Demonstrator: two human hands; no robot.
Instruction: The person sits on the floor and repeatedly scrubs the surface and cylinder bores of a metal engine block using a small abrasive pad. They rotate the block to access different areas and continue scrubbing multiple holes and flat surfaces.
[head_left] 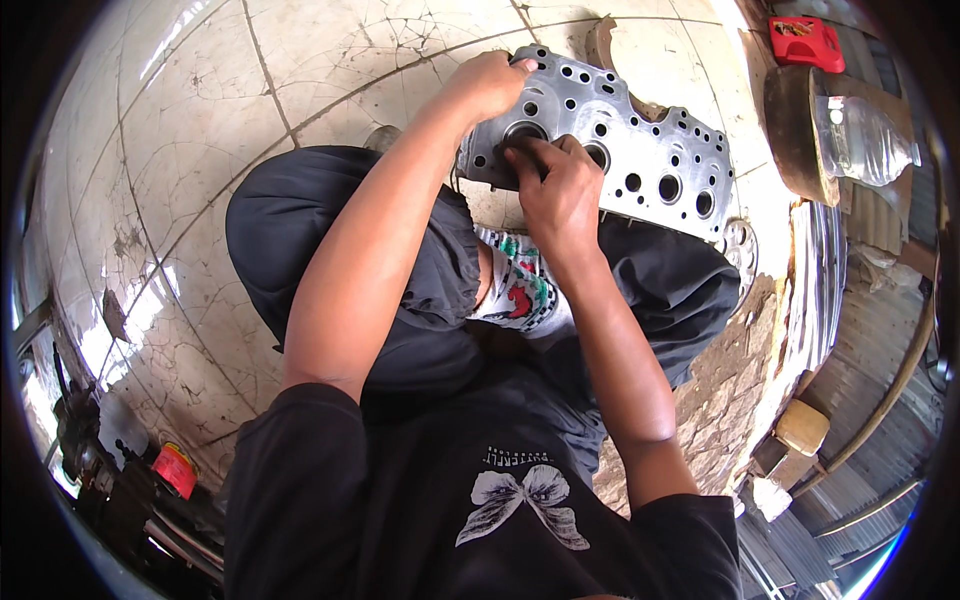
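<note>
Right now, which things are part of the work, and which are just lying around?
Part of the work:
- holey metal block
- left hand, gripping its edge
- right hand, fingers at a round hole

Seemingly just lying around:
- red container, upper right
- clear bottle on its side

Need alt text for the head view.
A grey metal engine part with many round holes: the left hand is on its upper left corner, the right hand has its fingers at a large hole. Also in view: cracked floor tiles and, at upper right, a red jug and a clear plastic bottle.
</note>
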